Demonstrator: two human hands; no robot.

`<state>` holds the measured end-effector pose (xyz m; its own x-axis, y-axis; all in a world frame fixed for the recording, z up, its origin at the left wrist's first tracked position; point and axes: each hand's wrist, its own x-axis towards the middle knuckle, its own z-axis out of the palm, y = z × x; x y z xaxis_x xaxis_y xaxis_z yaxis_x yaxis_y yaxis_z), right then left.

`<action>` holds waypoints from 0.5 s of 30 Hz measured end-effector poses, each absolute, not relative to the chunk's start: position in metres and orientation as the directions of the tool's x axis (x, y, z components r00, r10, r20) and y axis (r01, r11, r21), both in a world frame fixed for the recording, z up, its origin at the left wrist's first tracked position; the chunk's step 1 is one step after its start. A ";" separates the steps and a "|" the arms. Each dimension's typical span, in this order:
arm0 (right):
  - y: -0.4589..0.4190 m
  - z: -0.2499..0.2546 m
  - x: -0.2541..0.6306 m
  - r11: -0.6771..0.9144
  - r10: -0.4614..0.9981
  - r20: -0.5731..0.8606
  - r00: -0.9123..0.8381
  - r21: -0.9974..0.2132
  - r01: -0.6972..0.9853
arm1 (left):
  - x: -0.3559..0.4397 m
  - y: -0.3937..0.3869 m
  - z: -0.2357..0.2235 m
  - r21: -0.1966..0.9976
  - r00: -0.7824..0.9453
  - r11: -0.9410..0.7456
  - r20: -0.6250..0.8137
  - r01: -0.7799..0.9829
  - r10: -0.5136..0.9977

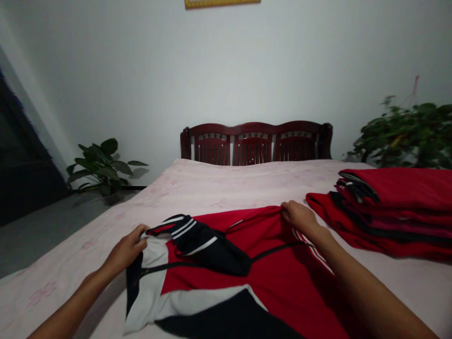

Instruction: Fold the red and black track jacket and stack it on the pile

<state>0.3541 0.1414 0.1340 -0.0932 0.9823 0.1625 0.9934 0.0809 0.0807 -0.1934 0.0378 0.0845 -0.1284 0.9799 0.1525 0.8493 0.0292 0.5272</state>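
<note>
A red, navy and white zip-up track jacket [212,282] lies spread in front of me, its lower part cut off by the picture's bottom edge. My left hand [129,245] pinches the white and navy end at the left. Over at the far edge, my right hand [298,216] grips the red cloth, fingers closed on it. Between the two hands a navy part with white stripes [212,247] is folded over the red front. A dark zip line runs across the jacket.
A stack of folded red and dark clothes [399,207] sits on the right of the pink bed sheet [226,181]. Behind stands a dark wooden headboard [256,143]. Potted plants are at the left [102,165] and right [409,134].
</note>
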 end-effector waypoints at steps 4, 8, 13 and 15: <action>0.124 0.135 0.356 -0.010 0.992 0.127 -0.007 0.133 0.991 | -0.169 0.079 0.071 0.503 -0.205 0.176 0.002 0.846 0.979; 0.093 0.125 0.304 0.334 0.927 0.172 -0.333 0.026 0.942 | -0.152 0.090 0.057 0.511 -0.246 0.218 -0.014 0.831 0.969; 0.055 0.104 0.224 0.729 0.669 -0.043 -0.742 -0.152 0.667 | -0.140 0.086 0.056 0.516 -0.281 0.251 -0.020 0.819 0.959; 0.046 0.096 0.209 0.763 0.633 -0.116 -0.766 -0.076 0.642 | -0.135 0.081 0.057 0.531 -0.249 0.222 -0.020 0.818 0.968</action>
<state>0.2087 0.0458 0.0962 -0.7657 0.6327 -0.1158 0.6419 0.7631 -0.0757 -0.1355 0.0812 0.0568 -0.2491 0.9683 -0.0204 0.8178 0.2216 0.5311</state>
